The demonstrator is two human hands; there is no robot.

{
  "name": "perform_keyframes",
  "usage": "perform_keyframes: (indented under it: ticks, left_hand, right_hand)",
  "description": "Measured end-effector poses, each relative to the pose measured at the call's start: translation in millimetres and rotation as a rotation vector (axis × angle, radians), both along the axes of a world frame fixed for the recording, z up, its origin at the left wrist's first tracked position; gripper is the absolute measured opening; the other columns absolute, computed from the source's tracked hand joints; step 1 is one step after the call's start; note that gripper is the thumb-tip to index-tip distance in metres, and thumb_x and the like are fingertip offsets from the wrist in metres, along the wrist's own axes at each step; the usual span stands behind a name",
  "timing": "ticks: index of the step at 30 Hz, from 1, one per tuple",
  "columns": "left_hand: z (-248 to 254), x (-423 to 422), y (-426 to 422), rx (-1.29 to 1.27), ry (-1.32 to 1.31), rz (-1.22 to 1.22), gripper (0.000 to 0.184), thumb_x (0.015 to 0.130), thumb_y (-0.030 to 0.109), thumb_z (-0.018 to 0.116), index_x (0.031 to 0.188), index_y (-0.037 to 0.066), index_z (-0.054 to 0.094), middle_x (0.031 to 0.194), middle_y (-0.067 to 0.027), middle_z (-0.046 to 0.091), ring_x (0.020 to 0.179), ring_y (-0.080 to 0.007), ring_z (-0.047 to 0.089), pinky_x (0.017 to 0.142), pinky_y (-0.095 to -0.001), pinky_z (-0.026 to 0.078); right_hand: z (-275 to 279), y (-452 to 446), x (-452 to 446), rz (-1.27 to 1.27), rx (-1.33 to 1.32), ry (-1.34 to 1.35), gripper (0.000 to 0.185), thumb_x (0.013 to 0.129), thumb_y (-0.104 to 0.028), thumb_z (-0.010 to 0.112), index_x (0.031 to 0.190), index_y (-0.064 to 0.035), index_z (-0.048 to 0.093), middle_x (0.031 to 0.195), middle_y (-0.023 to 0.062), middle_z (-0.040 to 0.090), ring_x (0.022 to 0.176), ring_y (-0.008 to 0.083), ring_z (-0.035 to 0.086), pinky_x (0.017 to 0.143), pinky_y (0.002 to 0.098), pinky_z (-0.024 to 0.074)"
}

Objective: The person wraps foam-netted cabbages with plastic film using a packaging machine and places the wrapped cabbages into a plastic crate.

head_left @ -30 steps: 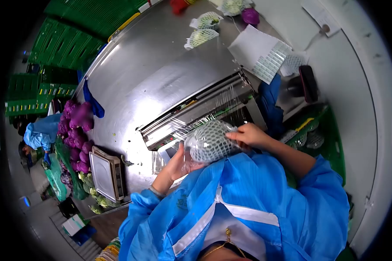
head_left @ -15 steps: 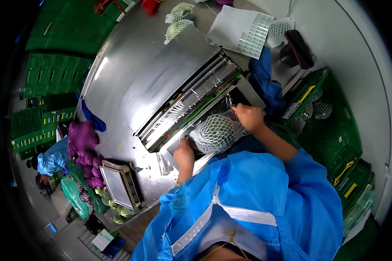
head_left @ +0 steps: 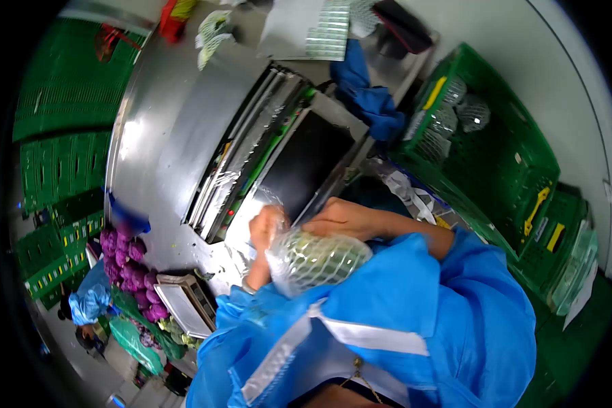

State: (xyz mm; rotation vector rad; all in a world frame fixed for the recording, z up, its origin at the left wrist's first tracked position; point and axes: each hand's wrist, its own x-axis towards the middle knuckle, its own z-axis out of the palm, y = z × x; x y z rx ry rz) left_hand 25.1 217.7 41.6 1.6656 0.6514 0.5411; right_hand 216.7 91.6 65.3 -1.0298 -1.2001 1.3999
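Observation:
Against the front of my blue jacket is a round, pale green vegetable (head_left: 323, 260) in a white foam net, with clear plastic film around it. Its exact kind is hard to make out. My left hand (head_left: 266, 228), slightly blurred, is closed at the left end of the bundle, where the film is gathered. My right hand (head_left: 338, 219) lies across the top, its fingers bent and gripping near the same end. Just beyond both hands is the film wrapping machine (head_left: 251, 153), with its rollers and a dark flat plate (head_left: 309, 160).
At right, a green crate (head_left: 517, 160) holds several netted, wrapped pieces. A blue cloth (head_left: 367, 102) lies behind the machine. To the left are a scale (head_left: 180, 309), purple cabbages (head_left: 132, 272) and another person in blue (head_left: 88, 302). A netted vegetable (head_left: 213, 34) sits farther back.
The netted vegetable has come off the machine's plate toward my chest. My hands, earlier apart on either side, are now close together at its left end. The view has shifted too.

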Motion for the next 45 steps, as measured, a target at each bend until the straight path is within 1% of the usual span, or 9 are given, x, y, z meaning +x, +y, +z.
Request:
perform_keyframes:
  ticks: [10, 18, 21, 23, 28, 30, 35, 39, 45]
  left_hand:
    - [42, 77, -30, -1.103, 0.186, -0.412, 0.035, 0.097, 0.042, 0.050, 0.101, 0.007, 0.055, 0.088, -0.0050, 0.053, 0.081, -0.0154, 0.051, 0.070, -0.0319, 0.040]
    - [60, 168, -71, -1.252, 0.395, -0.402, 0.064, 0.094, 0.063, 0.044, 0.123, 0.007, 0.054, 0.116, -0.0128, 0.058, 0.107, -0.0241, 0.056, 0.091, -0.0402, 0.045]
    - [82, 218, -92, -1.219, 0.573, -0.149, 0.076, 0.092, 0.071, 0.041, 0.132, 0.007, 0.054, 0.126, -0.0157, 0.060, 0.117, -0.0273, 0.058, 0.099, -0.0432, 0.047]
    - [21, 207, -72, -1.338, 0.214, -0.677, 0.093, 0.088, 0.075, 0.045, 0.153, 0.012, 0.024, 0.155, -0.0117, 0.032, 0.141, -0.0320, 0.034, 0.114, -0.0520, 0.030]
    - [7, 312, -136, -0.840, 0.309, -0.763, 0.084, 0.092, 0.035, 0.066, 0.155, 0.011, 0.016, 0.147, -0.0132, 0.039, 0.135, -0.0239, 0.039, 0.112, -0.0383, 0.032]
    - [6, 347, -155, -0.985, 0.376, -0.835, 0.089, 0.090, 0.034, 0.068, 0.155, 0.007, 0.014, 0.152, -0.0177, 0.034, 0.138, -0.0260, 0.037, 0.113, -0.0380, 0.030]
    - [0, 376, -141, 0.319, 0.070, -0.935, 0.076, 0.086, 0.024, 0.074, 0.147, 0.003, 0.035, 0.148, -0.0188, 0.039, 0.137, -0.0320, 0.039, 0.114, -0.0382, 0.030]
    - [24, 355, -58, 0.150, 0.258, -0.829, 0.053, 0.083, 0.018, 0.075, 0.129, 0.004, 0.054, 0.125, -0.0174, 0.059, 0.115, -0.0314, 0.059, 0.098, -0.0390, 0.047]
    - [26, 312, 180, 0.364, 0.288, -0.181, 0.031, 0.092, 0.015, 0.066, 0.121, 0.005, 0.062, 0.106, -0.0081, 0.068, 0.095, -0.0158, 0.065, 0.084, -0.0307, 0.052]
  right_hand:
    - [83, -83, 57, -0.540, 0.447, -1.004, 0.019, 0.090, -0.021, 0.064, 0.096, -0.0031, 0.068, 0.089, 0.0133, 0.070, 0.074, 0.0297, 0.067, 0.060, 0.0326, 0.0528]
    - [56, -154, 111, -0.427, 0.088, 0.002, 0.100, 0.072, -0.050, 0.077, 0.148, 0.0007, 0.037, 0.138, 0.0207, 0.053, 0.127, 0.0301, 0.053, 0.107, 0.0374, 0.0384]
    - [37, -185, 133, -0.566, -0.044, 0.140, 0.096, 0.076, -0.052, 0.074, 0.147, 0.0020, 0.038, 0.140, 0.0195, 0.052, 0.129, 0.0275, 0.051, 0.109, 0.0378, 0.0365]
    - [7, -206, 148, -0.699, -0.171, 0.096, 0.081, 0.080, -0.037, 0.077, 0.145, -0.0026, 0.043, 0.135, 0.0156, 0.057, 0.123, 0.0262, 0.055, 0.106, 0.0369, 0.0395]
    - [12, -233, 178, -1.100, -0.313, -0.664, 0.096, 0.065, -0.037, 0.087, 0.143, -0.0044, 0.041, 0.138, 0.0160, 0.051, 0.128, 0.0302, 0.049, 0.108, 0.0402, 0.0387]
    - [-14, -251, 194, -1.204, -0.388, -0.459, 0.102, 0.060, -0.034, 0.089, 0.144, -0.0044, 0.039, 0.140, 0.0164, 0.048, 0.128, 0.0309, 0.048, 0.109, 0.0399, 0.0383]
    - [-155, -309, 241, -1.361, -0.534, -0.350, 0.104, 0.058, -0.029, 0.090, 0.143, -0.0001, 0.037, 0.139, 0.0196, 0.046, 0.128, 0.0315, 0.048, 0.108, 0.0396, 0.0379]
    - [-273, -313, 258, -1.243, -0.678, -0.585, 0.111, 0.057, -0.031, 0.090, 0.146, 0.0004, 0.031, 0.144, 0.0216, 0.039, 0.133, 0.0354, 0.041, 0.110, 0.0430, 0.0347]
    - [-245, -323, 278, -1.013, -0.749, -0.536, 0.113, 0.057, -0.027, 0.089, 0.149, -0.0015, 0.028, 0.147, 0.0226, 0.036, 0.135, 0.0390, 0.037, 0.112, 0.0456, 0.0323]
